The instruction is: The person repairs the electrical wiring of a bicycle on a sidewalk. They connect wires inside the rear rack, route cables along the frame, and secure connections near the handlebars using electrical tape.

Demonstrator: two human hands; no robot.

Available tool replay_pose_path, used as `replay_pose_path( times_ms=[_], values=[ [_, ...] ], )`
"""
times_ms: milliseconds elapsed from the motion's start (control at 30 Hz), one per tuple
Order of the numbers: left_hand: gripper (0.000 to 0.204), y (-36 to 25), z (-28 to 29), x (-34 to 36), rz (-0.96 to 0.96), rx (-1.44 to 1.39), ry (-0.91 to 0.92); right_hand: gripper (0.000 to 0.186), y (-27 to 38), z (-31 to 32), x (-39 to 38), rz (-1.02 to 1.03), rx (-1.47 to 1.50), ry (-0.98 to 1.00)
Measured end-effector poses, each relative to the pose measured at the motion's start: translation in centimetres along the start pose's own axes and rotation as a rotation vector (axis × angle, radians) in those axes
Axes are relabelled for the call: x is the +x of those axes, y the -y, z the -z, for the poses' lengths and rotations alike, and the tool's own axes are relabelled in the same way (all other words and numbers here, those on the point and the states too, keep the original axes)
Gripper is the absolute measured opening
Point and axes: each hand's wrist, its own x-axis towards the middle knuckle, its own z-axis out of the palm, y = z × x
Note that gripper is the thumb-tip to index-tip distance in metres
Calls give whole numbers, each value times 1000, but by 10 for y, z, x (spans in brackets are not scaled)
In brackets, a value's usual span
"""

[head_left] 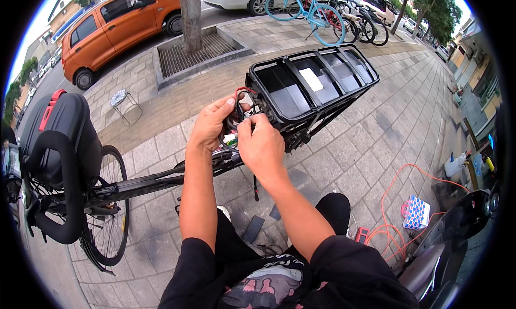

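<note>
Keep the left hand's (211, 123) pinch on the black cable (239, 109) steady while the curled right hand (262, 143), its hold unclear, works without tugging.

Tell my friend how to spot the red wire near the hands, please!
Find the black bicycle, then its barred black rack, right of the picture's middle. At the rack's left end, beside the left hand, a thin red wire arches up. Its bright red sets it apart from the black cables next to it.
</note>
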Motion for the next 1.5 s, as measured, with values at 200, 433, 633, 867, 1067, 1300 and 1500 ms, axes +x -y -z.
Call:
replay_pose_path(
  times_ms=[200, 433, 633, 867, 1067, 1300, 1500],
  values=[
    [35, 6, 11, 2, -32, 78, -24, 40, 4, 3, 4, 23, -74, 32],
    [33, 9, 11, 1, -65, 250, -65, 40, 1, 3, 6, -52, 13, 11],
    [28, 10, 7, -1, -127, 372, -84, 38, -1, 3, 5, -24, 34, -1],
    [29, 7, -2, -3, -103, 356, -115, 35, -9, -3, 4, -26, 88, -33],
    [27, 7, 4, 1, -70, 348, -125, 35, -11, -5, 2, -10, 119, -11],
    [24, 8, 7, 4, -75, 347, -82, 36, -8, -2, 0, -43, 152, -25],
    [25, 6, 6, 4, -77, 356, -64, 34, -8, -3, 1, -53, 150, -19]
  ],
)
